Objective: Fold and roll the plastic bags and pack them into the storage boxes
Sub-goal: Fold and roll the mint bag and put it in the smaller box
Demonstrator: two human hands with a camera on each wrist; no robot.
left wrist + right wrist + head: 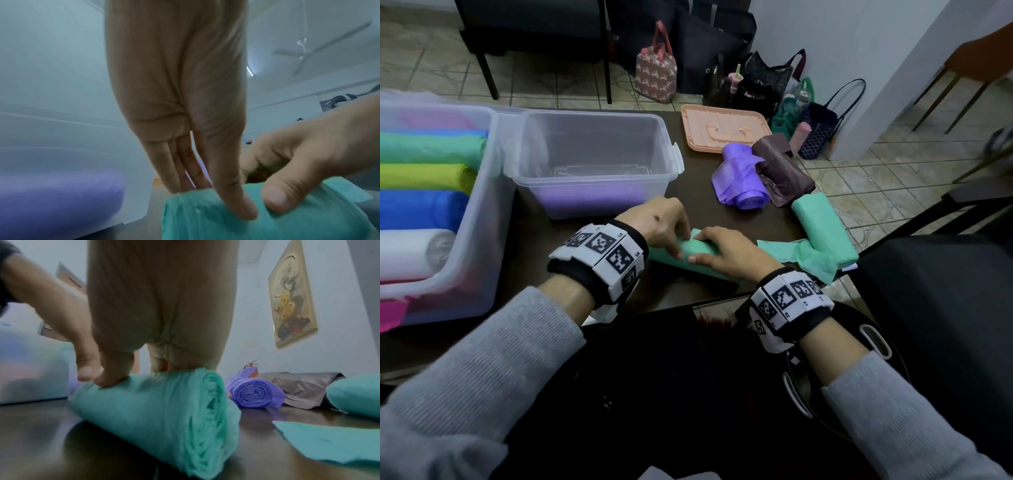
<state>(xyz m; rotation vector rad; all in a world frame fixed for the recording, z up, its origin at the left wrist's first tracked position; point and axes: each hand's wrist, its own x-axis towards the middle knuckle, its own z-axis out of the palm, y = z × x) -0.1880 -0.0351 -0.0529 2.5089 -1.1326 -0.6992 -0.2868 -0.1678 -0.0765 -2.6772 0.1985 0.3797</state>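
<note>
A mint-green bag roll [700, 247] lies across the dark table [698, 209] near its front edge. My left hand [666, 226] grips its left part, fingers over the top and thumb on the near side. My right hand [722, 251] grips the middle the same way. The left wrist view shows the left hand [216, 198] and the right hand [287, 170] on the green roll [205, 225]. In the right wrist view the right hand [144, 371] sits on the green roll [164, 410], whose spiral end faces the camera. A small clear box [544, 150] behind my hands holds a purple roll [592, 200].
A large clear box [486, 212] at left holds several coloured rolls. To the right lie a loosely rolled purple bag [743, 181], a brown bag [784, 168], another green roll [822, 229] with a loose flat tail, and a peach lid [726, 128]. Handbags [756, 85] stand on the floor beyond.
</note>
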